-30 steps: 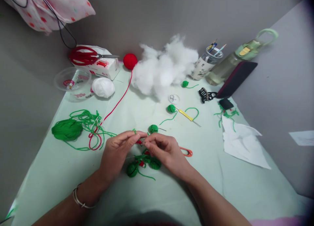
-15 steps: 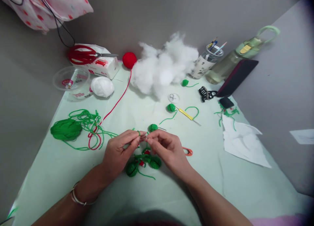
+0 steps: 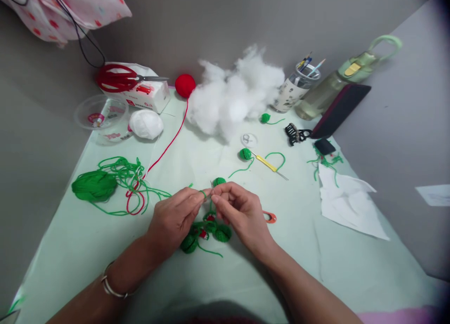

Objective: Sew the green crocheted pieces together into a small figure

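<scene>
My left hand (image 3: 175, 214) is closed in a pinch, with a loop of green yarn (image 3: 203, 192) over its fingertips. Tip to tip with it, my right hand (image 3: 241, 211) pinches a thin needle (image 3: 211, 185) that points up between the hands. A green strand hangs below the fingertips. Under the hands lies a green crocheted piece (image 3: 210, 227) with red and white patches. Two green crocheted balls, one on the left (image 3: 189, 243) and one on the right (image 3: 222, 233), touch it. Another green ball (image 3: 219, 181) sits just beyond my fingers, partly hidden.
Left: green yarn skein (image 3: 94, 185) with tangled strands, white yarn ball (image 3: 146, 124), plastic tub (image 3: 101, 113), red scissors (image 3: 119, 78) on a box. Back: red yarn ball (image 3: 185, 86), white stuffing (image 3: 234, 94). Right: yellow crochet hook (image 3: 266, 162), orange stitch marker (image 3: 270, 217), bottle (image 3: 323, 92), paper (image 3: 348, 202).
My left fingers have curled and shifted slightly right, bringing the yarn loop closer to the right fingertips. The needle now stands more upright. The things on the table stay put.
</scene>
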The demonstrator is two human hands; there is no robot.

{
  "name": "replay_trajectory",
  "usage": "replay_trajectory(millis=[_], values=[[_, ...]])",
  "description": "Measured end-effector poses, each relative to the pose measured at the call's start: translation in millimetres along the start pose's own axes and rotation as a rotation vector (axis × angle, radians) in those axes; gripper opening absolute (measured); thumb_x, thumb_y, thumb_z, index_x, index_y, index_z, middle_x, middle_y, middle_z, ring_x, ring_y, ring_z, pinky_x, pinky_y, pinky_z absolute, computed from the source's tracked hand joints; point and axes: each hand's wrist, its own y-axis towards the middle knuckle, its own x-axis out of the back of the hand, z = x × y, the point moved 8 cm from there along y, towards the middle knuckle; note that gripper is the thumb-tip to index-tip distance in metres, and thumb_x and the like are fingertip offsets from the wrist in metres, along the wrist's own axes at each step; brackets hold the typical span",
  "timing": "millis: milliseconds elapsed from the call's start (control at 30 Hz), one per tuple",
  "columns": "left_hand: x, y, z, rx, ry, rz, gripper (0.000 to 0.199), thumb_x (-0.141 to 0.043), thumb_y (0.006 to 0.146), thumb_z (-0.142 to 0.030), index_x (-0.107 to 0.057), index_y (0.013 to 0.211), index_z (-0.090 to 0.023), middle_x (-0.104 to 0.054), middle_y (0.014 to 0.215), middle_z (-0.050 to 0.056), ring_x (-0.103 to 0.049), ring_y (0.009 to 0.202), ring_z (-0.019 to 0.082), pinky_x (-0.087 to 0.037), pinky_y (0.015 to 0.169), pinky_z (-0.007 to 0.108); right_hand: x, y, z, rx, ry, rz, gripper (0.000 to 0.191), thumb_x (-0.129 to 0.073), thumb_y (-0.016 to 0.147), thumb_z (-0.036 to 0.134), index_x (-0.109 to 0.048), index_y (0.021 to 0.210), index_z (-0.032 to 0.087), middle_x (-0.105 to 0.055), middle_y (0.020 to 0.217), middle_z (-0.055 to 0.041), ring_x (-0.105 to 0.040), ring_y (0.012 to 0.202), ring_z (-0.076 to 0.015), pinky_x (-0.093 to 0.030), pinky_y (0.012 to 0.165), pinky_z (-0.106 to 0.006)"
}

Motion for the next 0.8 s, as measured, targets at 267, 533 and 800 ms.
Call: replay_trajectory(millis=[267,533,800], values=[[-10.6,-1,-5,-0.053,0.219,0.034,0.021,-0.044,0.1,-0.014,-0.064,0.1,-0.015,-0.07,0.081,0.006,-0.067,0.072,0.015,-0.053,0.065,0.023,1,-5,7,0.212,-0.474,-0.106,0.011,-0.059,0.092,0.027,-0.066,0.098,0.02,-0.057,0.059,0.0044,-0.049,0.05,-0.0101,-0.04,0.053,-0.023],[-23.4,-3,10,0.207,-0.155,0.176,0.028,-0.042,0.101,-0.02,-0.07,0.103,-0.018,-0.072,0.086,0.004,-0.069,0.079,0.014,-0.056,0.074,0.024,-1,-7,22,0.432,-0.793,-0.19,0.011,-0.054,0.087,0.014,-0.061,0.081,0.019,-0.059,0.054,0.0046,-0.051,0.045,-0.0086,-0.036,0.05,-0.02],[-27.6,-10,30,0.66,-0.526,0.169,0.028,-0.056,0.093,-0.033,-0.077,0.107,-0.021,-0.08,0.102,0.001,-0.073,0.102,0.02,-0.058,0.096,0.032,-13,-12,24,0.574,-0.974,-0.124,0.022,-0.047,0.093,0.015,-0.061,0.077,0.02,-0.06,0.056,0.0023,-0.049,0.048,-0.0094,-0.033,0.052,-0.022]])
